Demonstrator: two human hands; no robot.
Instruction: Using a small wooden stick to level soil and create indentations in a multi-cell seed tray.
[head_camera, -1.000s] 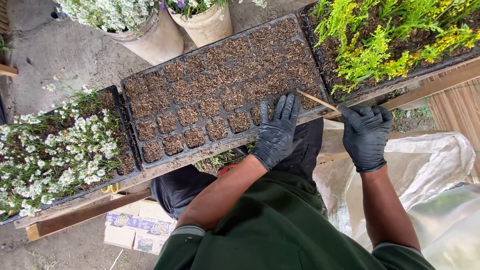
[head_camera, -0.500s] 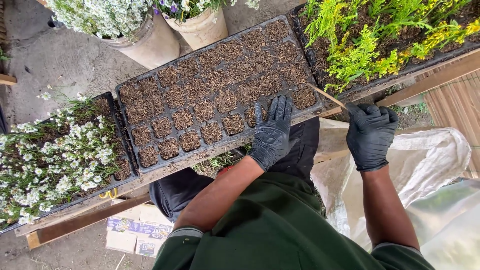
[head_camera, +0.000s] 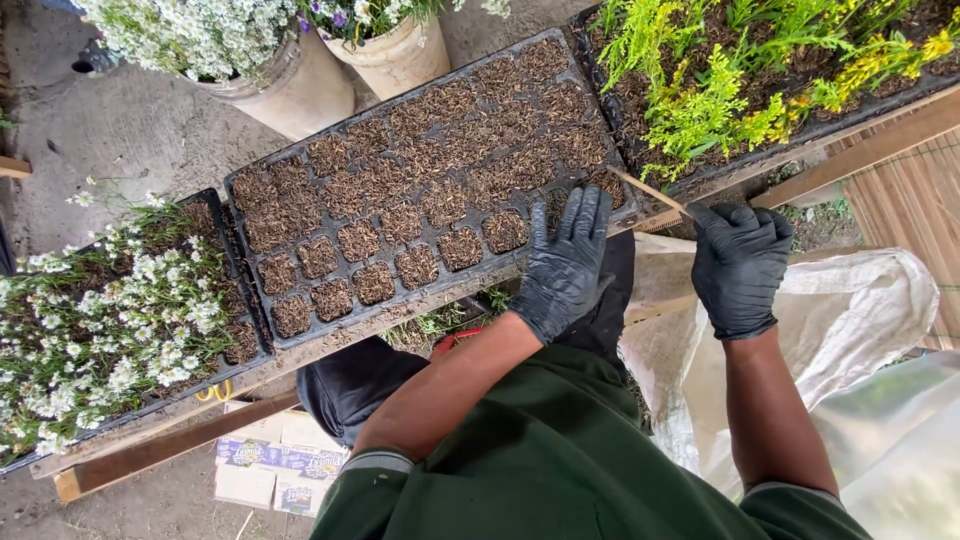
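Observation:
A black seedling tray (head_camera: 300, 338) of several cells packed with brown husk mix lies on a wooden plank in front of me. My left hand (head_camera: 565, 262), in a black glove, rests flat with fingers spread on the tray's near right corner. My right hand (head_camera: 738, 265), also gloved, is closed around a thin wooden stick (head_camera: 648, 190). The stick's tip points at the tray's right edge.
A tray of white flowers (head_camera: 110, 300) sits to the left and a tray of yellow-green plants (head_camera: 720, 90) to the right. Two pale pots (head_camera: 400, 55) stand behind. A white plastic sack (head_camera: 850, 320) lies at my right, a printed carton (head_camera: 280, 465) below the plank.
My left hand has shifted slightly right along the tray's near corner. The stick in my right hand stays pointed at the right edge; the view has drifted a little.

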